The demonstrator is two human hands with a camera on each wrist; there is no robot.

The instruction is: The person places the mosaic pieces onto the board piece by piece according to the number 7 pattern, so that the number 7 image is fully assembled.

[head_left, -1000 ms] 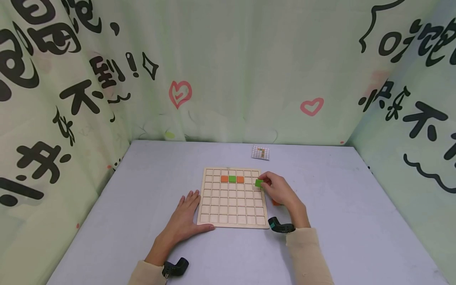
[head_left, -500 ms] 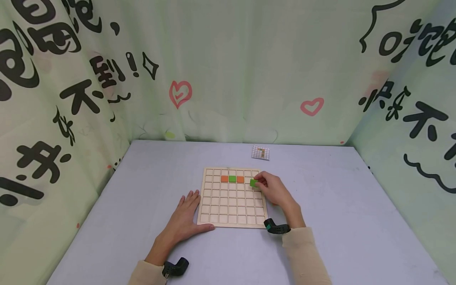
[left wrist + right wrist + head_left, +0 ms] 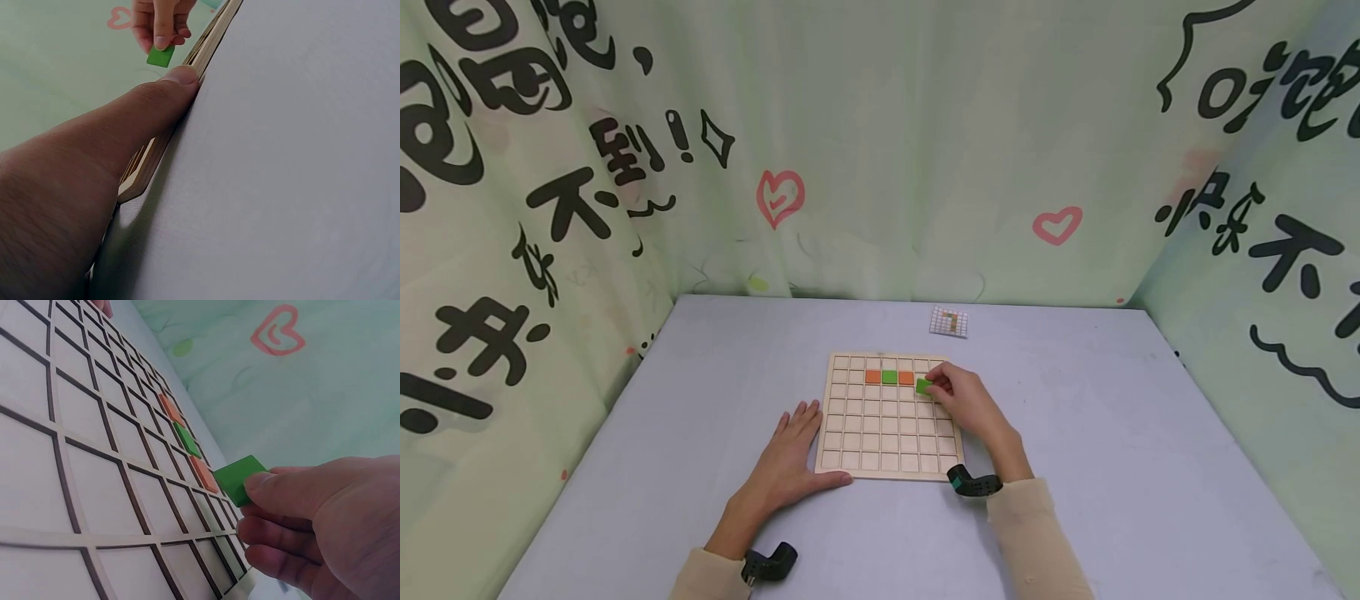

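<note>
A wooden grid board lies flat on the table. In one row near its far side sit an orange tile, a green tile and a second orange tile, side by side. My right hand pinches another green tile between thumb and fingers, tilted, close over the cells just right of that row. My left hand rests at the board's near left corner, fingers spread along the left edge and thumb on the front edge.
A small card with a printed grid pattern lies on the white table behind the board. Curtains with writing and hearts enclose the back and sides. A black wrist camera sits on the right wrist, another on the left.
My right hand has moved left over the board with the green tile, from its right edge toward the row of tiles. An orange piece beside the board has gone out of sight. The left hand stays still.
</note>
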